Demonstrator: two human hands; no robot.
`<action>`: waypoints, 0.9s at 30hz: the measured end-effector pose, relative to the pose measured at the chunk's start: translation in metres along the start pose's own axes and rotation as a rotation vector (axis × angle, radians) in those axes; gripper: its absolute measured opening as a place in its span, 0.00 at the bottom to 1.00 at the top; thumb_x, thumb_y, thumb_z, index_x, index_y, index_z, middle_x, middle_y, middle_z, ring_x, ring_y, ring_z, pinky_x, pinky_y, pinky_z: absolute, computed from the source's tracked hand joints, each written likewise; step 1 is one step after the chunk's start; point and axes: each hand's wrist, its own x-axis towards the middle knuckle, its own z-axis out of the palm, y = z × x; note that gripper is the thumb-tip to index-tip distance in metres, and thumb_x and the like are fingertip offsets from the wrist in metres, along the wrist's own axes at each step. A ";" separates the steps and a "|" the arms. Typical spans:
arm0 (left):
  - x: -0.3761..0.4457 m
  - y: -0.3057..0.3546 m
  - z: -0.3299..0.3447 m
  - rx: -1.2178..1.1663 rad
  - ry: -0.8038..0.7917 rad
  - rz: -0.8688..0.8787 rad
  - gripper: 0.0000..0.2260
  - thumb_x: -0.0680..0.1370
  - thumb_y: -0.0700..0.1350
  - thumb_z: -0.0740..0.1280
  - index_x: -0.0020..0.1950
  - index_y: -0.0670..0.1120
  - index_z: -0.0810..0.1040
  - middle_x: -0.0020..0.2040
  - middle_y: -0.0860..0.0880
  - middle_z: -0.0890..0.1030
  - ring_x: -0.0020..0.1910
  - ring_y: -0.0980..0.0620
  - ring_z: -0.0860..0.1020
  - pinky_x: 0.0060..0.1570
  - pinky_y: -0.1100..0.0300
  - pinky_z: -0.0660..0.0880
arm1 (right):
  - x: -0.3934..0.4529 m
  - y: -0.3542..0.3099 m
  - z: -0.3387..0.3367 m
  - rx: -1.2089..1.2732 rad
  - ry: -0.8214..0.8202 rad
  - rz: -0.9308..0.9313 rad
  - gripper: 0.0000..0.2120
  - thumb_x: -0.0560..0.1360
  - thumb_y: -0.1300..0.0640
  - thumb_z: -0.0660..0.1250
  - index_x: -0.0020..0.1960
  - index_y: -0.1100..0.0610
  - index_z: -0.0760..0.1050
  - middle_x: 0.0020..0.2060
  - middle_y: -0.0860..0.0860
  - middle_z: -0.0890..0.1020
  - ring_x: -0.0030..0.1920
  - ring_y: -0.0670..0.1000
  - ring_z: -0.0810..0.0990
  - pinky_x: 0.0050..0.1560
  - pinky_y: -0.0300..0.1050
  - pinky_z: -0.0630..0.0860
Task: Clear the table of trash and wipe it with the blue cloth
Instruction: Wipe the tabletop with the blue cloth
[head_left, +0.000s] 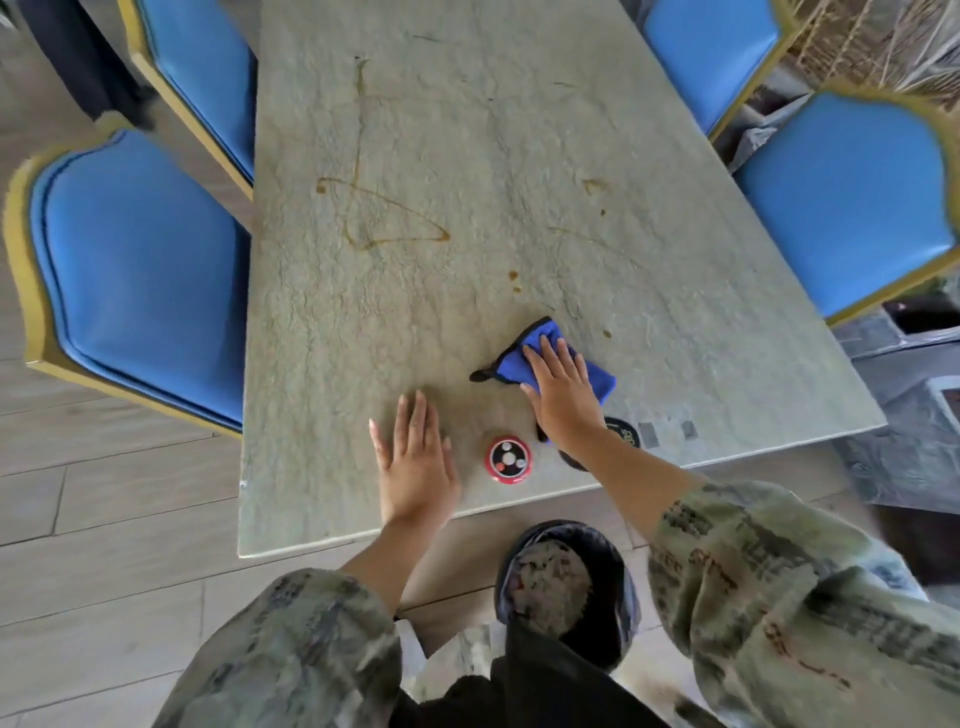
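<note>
A folded blue cloth (540, 340) with a black edge lies on the pale stone table (467, 156) near its front right. My right hand (563, 392) lies flat on the cloth, fingers spread, pressing it to the tabletop. To its left, my left hand (415, 457) rests flat and empty on the table near the front edge. Brown streaks and spots (387, 228) mark the middle of the table. A bin lined with a black bag (563, 582) stands on the floor just below the front edge, with crumpled trash inside.
A round red and black call button (508, 460) sits between my hands. A black round coaster (623, 434) lies partly under my right wrist. Blue chairs with gold frames stand on the left (140, 270) and the right (852, 202).
</note>
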 end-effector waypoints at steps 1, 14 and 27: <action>0.000 0.000 0.001 0.005 0.019 -0.003 0.26 0.79 0.50 0.48 0.75 0.40 0.61 0.76 0.47 0.61 0.77 0.48 0.51 0.74 0.41 0.40 | -0.006 0.014 -0.003 -0.002 -0.002 -0.065 0.25 0.81 0.50 0.56 0.76 0.55 0.57 0.76 0.55 0.56 0.77 0.56 0.49 0.76 0.56 0.47; -0.001 0.001 0.004 0.031 0.111 0.033 0.27 0.80 0.55 0.50 0.74 0.40 0.63 0.77 0.46 0.60 0.78 0.49 0.50 0.75 0.42 0.41 | -0.032 0.071 -0.007 -0.041 -0.021 -0.453 0.25 0.79 0.48 0.53 0.73 0.55 0.64 0.74 0.55 0.63 0.75 0.58 0.56 0.75 0.58 0.52; -0.001 0.004 0.002 0.050 0.076 0.027 0.28 0.80 0.55 0.48 0.74 0.39 0.63 0.77 0.46 0.60 0.78 0.49 0.50 0.74 0.40 0.42 | -0.058 0.062 -0.001 0.001 -0.013 -0.647 0.24 0.76 0.57 0.66 0.71 0.56 0.67 0.73 0.54 0.65 0.75 0.57 0.58 0.74 0.58 0.54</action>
